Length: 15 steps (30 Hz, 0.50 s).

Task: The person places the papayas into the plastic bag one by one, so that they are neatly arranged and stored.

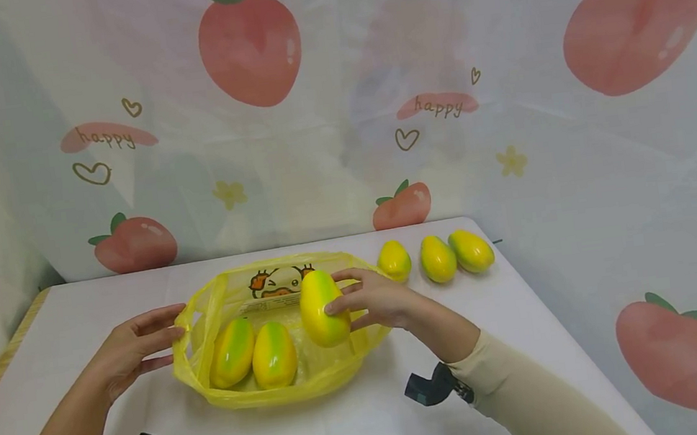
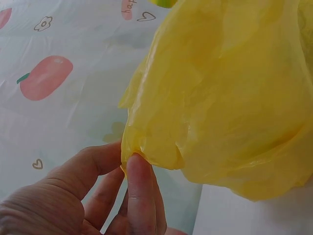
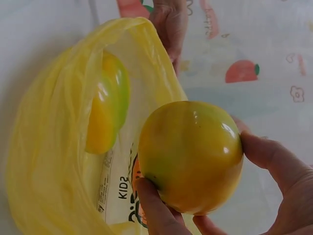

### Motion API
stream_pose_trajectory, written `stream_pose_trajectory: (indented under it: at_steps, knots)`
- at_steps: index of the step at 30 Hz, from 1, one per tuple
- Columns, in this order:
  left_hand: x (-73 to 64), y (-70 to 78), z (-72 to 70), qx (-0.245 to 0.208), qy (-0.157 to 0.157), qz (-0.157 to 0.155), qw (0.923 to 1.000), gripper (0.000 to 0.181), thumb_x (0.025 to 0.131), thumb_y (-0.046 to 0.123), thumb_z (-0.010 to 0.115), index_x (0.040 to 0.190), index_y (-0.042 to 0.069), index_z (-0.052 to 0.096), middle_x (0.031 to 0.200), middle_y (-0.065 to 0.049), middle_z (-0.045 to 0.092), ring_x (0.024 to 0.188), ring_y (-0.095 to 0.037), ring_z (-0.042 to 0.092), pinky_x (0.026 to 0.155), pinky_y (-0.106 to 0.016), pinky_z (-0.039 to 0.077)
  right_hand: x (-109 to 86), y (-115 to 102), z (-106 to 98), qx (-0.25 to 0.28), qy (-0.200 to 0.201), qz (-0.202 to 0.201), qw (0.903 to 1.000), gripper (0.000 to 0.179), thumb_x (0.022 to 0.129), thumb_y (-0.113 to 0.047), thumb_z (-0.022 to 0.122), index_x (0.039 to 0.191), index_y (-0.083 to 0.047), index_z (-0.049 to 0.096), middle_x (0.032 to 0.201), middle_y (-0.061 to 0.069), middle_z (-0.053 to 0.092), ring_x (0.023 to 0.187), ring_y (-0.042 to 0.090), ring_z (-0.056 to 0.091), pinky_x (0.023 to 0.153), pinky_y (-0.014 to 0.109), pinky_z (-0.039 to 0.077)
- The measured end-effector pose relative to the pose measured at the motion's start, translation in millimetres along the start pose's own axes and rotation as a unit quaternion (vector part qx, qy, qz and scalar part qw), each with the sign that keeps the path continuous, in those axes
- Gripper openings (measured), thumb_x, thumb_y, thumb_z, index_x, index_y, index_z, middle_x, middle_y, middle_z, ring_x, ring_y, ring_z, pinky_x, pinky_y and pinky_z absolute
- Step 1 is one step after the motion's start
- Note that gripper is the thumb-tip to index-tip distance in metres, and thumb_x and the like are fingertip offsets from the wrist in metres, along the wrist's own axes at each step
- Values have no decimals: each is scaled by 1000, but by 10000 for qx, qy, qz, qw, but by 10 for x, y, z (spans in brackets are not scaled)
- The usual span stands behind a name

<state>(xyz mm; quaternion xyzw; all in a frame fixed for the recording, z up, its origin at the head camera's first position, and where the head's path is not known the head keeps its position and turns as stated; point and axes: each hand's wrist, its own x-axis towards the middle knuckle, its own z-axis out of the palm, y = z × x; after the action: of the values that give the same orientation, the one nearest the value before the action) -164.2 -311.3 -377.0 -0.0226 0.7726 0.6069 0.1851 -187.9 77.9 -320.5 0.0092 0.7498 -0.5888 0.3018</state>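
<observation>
A yellow plastic bag with a cartoon print lies with its mouth spread wide on the table. Inside it, toward the left, are two yellow-green mangoes, side by side. My left hand pinches the bag's left edge; the left wrist view shows thumb and fingers on the thin yellow film. Over the right part of the bag's opening, my right hand grips another mango between thumb and fingers. In the right wrist view this mango hides part of the print.
Three more mangoes sit on the white table at the back right, just beyond my right hand. A curtain printed with peaches hangs along the table's far edge. Each forearm carries a black wrist mount.
</observation>
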Motion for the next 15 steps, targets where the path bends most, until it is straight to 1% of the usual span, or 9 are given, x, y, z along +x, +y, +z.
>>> stream_pose_trajectory:
  at_steps: [10, 15]
  knots:
    - [-8, 1, 13, 22, 29, -33, 10000, 68, 94, 31, 67, 150, 5, 38, 112, 16, 60, 96, -3, 65, 85, -30, 59, 102, 112, 104, 0, -54, 110, 9999, 72, 84, -11, 76, 145, -8, 38, 136, 23, 48, 111, 32, 60, 90, 50, 56]
    - [-19, 10, 20, 24, 35, -16, 10000, 68, 94, 31, 67, 150, 5, 38, 113, 15, 59, 96, -3, 65, 85, -30, 59, 125, 134, 167, -35, -122, 157, 9998, 72, 82, -8, 76, 144, -7, 39, 138, 24, 46, 112, 32, 59, 89, 50, 57]
